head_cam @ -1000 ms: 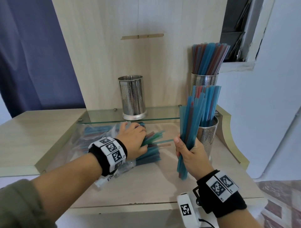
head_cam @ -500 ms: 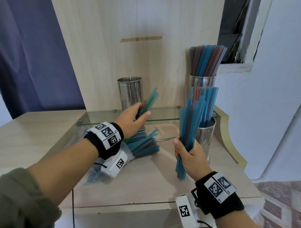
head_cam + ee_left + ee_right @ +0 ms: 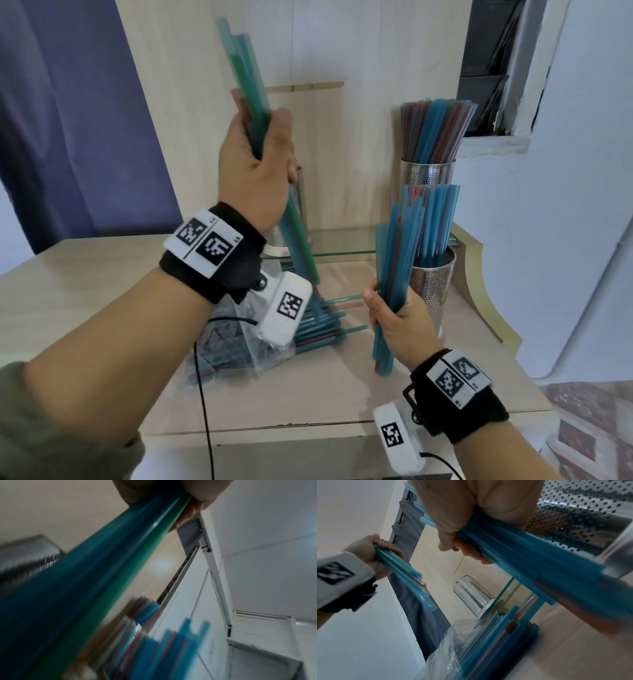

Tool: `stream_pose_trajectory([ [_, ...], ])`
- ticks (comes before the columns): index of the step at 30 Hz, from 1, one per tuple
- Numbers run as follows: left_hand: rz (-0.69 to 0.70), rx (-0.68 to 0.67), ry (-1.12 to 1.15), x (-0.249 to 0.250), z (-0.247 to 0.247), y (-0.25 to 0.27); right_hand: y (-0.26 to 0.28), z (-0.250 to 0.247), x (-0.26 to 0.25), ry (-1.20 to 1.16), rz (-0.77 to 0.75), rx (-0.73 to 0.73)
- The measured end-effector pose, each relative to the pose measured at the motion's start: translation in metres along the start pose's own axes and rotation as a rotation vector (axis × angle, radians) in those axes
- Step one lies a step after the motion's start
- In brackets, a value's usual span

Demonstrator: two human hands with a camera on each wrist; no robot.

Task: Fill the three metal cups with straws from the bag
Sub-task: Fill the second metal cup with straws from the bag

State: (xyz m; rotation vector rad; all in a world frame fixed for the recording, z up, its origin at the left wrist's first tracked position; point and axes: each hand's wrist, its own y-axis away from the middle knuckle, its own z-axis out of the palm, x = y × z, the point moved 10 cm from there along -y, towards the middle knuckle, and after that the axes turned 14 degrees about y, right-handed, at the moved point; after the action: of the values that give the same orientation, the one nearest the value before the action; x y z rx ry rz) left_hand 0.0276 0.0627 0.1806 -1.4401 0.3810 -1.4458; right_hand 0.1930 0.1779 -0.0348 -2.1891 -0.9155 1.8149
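A glass shelf (image 3: 342, 240) runs along the back of the wooden desk (image 3: 85, 291), against the upright back panel (image 3: 359, 51). On the shelf, at about 12 o'clock, stands an empty metal cup (image 3: 301, 205), mostly hidden behind the raised left hand (image 3: 255, 164) and the straws (image 3: 246, 85) it grips. At 1 o'clock on the shelf stands a second cup (image 3: 428, 174) full of straws. In front of it, lower on the desk at 2 o'clock, sits a third cup (image 3: 435, 284) with straws inside, just behind the right hand (image 3: 399, 320) and its bundle (image 3: 397, 260). The plastic bag (image 3: 260, 346) lies on the desk at centre, probably partly under the shelf, its straws (image 3: 329, 325) spilling toward 3 o'clock.
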Motion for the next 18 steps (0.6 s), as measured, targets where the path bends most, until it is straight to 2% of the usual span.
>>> stream_pose_trajectory([
  [4,-0.199,-0.13,-0.063,-0.034,0.033,0.04,-0.002,0.002,0.005,-0.023,0.023,-0.006],
  [6,-0.206,-0.173,-0.12,-0.052,0.042,0.059,0.0,0.004,0.001,-0.03,0.006,-0.028],
  [10,-0.274,-0.134,-0.042,-0.081,0.045,0.079,0.003,0.009,-0.01,-0.087,-0.019,-0.09],
  [14,-0.239,-0.184,-0.072,-0.077,0.054,0.085,0.001,0.02,-0.012,-0.045,-0.019,-0.162],
  [18,-0.274,-0.153,0.011,-0.08,0.054,0.088,0.0,0.013,-0.009,0.115,0.019,-0.04],
])
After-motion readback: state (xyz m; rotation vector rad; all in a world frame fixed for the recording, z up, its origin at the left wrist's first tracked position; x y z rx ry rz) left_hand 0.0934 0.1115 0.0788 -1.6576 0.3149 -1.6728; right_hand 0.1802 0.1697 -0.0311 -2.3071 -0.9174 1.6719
